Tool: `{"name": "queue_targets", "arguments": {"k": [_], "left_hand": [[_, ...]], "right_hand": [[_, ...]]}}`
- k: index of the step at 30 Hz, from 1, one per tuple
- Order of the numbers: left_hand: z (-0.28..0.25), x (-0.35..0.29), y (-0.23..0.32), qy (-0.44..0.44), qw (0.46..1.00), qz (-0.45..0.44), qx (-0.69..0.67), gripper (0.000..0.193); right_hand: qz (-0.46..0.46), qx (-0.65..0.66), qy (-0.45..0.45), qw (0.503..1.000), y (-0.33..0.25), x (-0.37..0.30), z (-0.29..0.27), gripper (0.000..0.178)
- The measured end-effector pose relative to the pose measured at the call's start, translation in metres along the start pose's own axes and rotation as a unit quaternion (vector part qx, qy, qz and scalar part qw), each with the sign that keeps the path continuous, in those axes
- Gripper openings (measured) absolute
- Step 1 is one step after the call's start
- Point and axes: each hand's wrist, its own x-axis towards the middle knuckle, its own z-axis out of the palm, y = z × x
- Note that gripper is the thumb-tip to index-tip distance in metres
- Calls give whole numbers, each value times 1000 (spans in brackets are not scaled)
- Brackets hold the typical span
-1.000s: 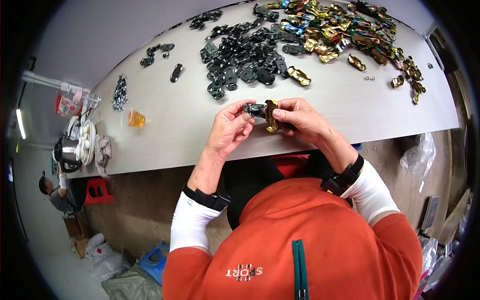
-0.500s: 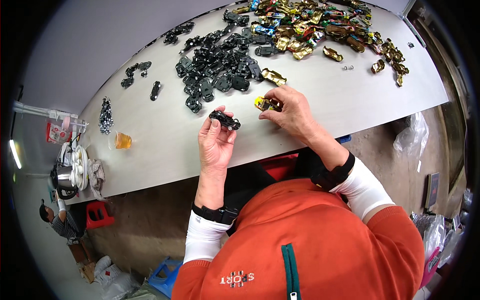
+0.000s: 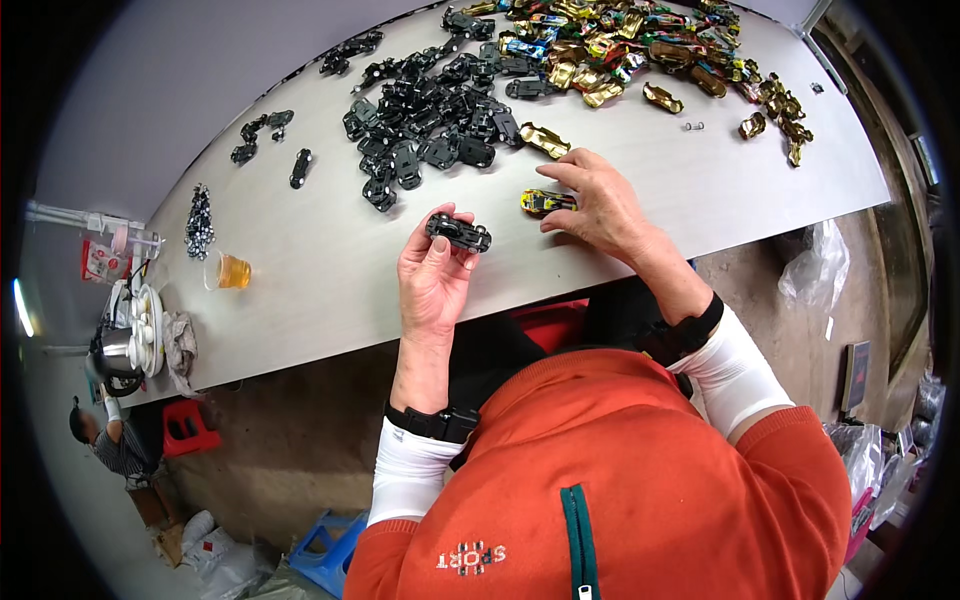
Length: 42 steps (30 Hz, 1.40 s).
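Note:
My left hand [image 3: 435,275] is closed on a black toy car chassis [image 3: 459,233] with wheels fitted, pinched between thumb and fingers above the table's near part. To its right, a yellow and black toy car body [image 3: 546,203] lies on the table. My right hand [image 3: 603,208] is beside that body with thumb and fingers spread apart, the thumb close to its right end. Just beyond lies a gold toy car body [image 3: 544,140], at the edge of a heap of black chassis [image 3: 440,110].
Gold and coloured car bodies [image 3: 620,50] are heaped at the far right. On the left are a pile of small wheel sets [image 3: 199,225], a plastic cup of amber liquid [image 3: 232,271], a kettle [image 3: 117,350] and a cloth [image 3: 180,345]. Another person [image 3: 115,440] sits at far left.
My right hand has let go of the yellow and black car body, which now rests on the table, and its fingers have spread. My left hand still holds the chassis, turned slightly.

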Motion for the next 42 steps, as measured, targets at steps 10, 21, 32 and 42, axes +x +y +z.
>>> {"name": "queue_targets", "arguments": {"k": [10,21,32,42], "left_hand": [[-2,-1,-3,-5,1000,5,5,37],[-4,-4,-3,-10,1000,16,-15,34],[-6,-5,-3,-16,999,12,-32,36],[-6,-5,-4,-13,999,15,-32,39]], "right_hand": [[52,56,34,997,16,-9,-35,18],[-251,-117,-178,944,9,29,-28,43],[-206,-220,-252,920,10,33,-41,27],[-227,-131,-174,949,16,33,-61,38]]}}
